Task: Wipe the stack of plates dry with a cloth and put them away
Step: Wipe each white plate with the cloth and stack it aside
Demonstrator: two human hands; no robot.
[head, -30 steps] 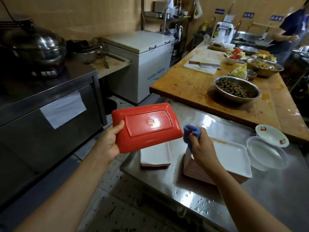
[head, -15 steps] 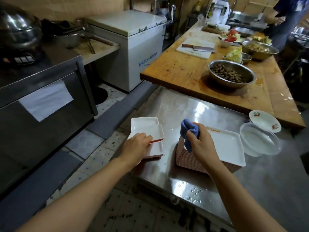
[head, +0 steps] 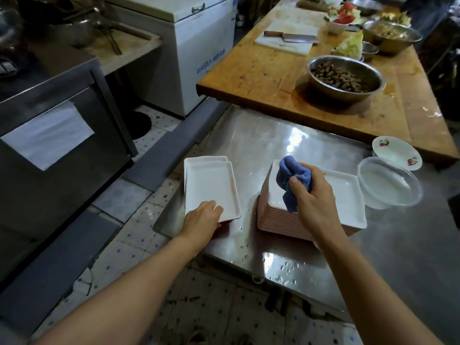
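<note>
left hand (head: 202,217): fingers curled over near edge of top plate on small dried pile (head: 211,188), steel table's (head: 273,138) left corner | right hand (head: 315,197): fingers clamped on blue cloth (head: 295,181) above tall wet stack (head: 311,215) | step: setting down a wiped plate | next: likely release, lift next plate from stack

Both forearms bare, no sleeves; left hand (head: 202,219), right hand (head: 314,198) ungloved.

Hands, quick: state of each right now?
Left hand: rests on the near edge of the top plate of the small pile; whether it grips cannot be told.
Right hand: holds the blue cloth over the tall stack.
</note>
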